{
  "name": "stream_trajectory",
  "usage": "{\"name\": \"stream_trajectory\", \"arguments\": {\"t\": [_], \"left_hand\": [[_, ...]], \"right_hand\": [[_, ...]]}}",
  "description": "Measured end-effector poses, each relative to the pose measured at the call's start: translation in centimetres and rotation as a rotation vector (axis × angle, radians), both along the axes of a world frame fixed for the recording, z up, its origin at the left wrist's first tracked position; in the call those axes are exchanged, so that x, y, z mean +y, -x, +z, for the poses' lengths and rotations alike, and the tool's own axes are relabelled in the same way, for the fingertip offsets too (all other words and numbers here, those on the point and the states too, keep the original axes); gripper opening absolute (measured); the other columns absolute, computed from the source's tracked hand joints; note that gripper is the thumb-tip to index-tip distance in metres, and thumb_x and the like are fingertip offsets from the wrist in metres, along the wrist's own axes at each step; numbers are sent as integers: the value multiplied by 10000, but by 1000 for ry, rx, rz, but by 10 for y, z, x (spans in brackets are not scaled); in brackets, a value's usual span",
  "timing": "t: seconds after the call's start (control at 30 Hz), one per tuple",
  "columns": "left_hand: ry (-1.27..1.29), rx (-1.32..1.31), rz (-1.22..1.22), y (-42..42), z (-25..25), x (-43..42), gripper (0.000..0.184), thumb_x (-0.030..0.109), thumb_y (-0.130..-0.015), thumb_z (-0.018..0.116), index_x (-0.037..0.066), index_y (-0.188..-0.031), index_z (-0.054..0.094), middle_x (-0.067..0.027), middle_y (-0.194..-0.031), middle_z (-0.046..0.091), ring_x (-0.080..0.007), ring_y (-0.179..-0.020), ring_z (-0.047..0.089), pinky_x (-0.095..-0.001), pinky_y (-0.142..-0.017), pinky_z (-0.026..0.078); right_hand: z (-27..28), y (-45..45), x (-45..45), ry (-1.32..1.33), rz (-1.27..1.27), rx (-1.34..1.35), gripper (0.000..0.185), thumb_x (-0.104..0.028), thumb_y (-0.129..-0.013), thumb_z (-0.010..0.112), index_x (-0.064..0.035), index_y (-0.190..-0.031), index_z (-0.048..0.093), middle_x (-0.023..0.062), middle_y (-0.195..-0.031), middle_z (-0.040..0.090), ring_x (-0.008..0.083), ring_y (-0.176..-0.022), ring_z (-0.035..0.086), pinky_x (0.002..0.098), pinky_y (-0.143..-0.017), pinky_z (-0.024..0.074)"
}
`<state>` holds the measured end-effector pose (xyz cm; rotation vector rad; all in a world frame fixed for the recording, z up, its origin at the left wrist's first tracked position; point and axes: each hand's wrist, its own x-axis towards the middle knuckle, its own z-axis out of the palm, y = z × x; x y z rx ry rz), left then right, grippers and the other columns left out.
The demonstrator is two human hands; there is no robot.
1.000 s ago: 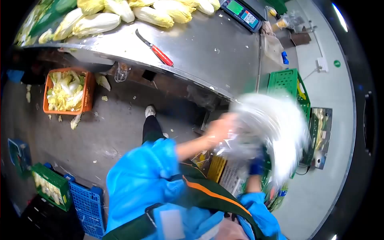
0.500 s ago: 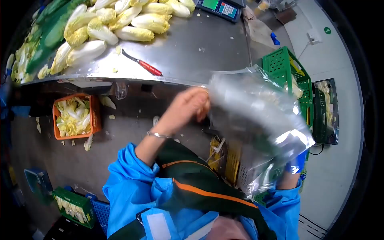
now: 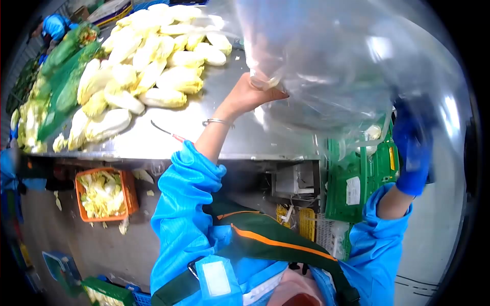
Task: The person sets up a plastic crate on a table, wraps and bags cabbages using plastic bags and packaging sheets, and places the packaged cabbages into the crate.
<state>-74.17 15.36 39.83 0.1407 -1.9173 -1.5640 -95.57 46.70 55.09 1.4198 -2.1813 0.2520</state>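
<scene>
A large clear plastic bag [image 3: 326, 66] is spread out in the air above the table's right side. My bare left hand [image 3: 251, 94], with a bangle at the wrist, pinches the bag's left edge. On the other side my right hand [image 3: 414, 145], in a blue glove, is raised at the bag's right edge. Its fingers are blurred and partly covered by the plastic, so their grip is unclear. Left of my left hand lies a pile of chicory heads [image 3: 168, 76]. A knife [image 3: 177, 137] with a red handle lies at the table edge, partly behind my left sleeve.
The steel table [image 3: 229, 137] spans the front. Below it stands an orange crate [image 3: 133, 196] of leaf trimmings. A green crate [image 3: 339, 183] stands at the right, with chicory visible near its top. Green netting [image 3: 66, 94] lies far left, and another person [image 3: 55, 25] is at the back left.
Both hands have risen and moved forward with the bag, which has spread wider and now covers much of the upper right. My view has tilted up.
</scene>
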Motion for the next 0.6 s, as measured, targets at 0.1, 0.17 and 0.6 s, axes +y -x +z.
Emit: {"name": "stream_trajectory", "arguments": {"t": [0.1, 0.17, 0.6], "left_hand": [[-483, 50, -174, 50, -45, -33, 244, 145, -719, 725, 22, -910, 636, -20, -873, 631, -95, -811, 569, -248, -751, 441], [-658, 13, -225, 77, -85, -51, 310, 145, -720, 724, 27, -981, 606, -17, -909, 610, -97, -838, 558, -257, -775, 435], [-246, -638, 136, 287, -233, -131, 579, 122, -685, 743, -16, -1166, 452, -99, -981, 613, -169, -888, 588, -289, -781, 469]], "right_hand": [[-35, 40, -71, -182, 11, 261, 384, -231, -861, 513, 11, -1158, 512, 128, -1059, 597, 250, -924, 587, 353, -834, 465], [-68, 68, -115, -286, 24, 377, 383, -236, -867, 501, 12, -1158, 510, 131, -1063, 596, 256, -929, 586, 357, -837, 464], [-261, 267, -146, 608, -35, -1737, 647, -421, -888, 442, -66, -1385, 229, 154, -1345, 392, 352, -1206, 403, 481, -1016, 306]]}}
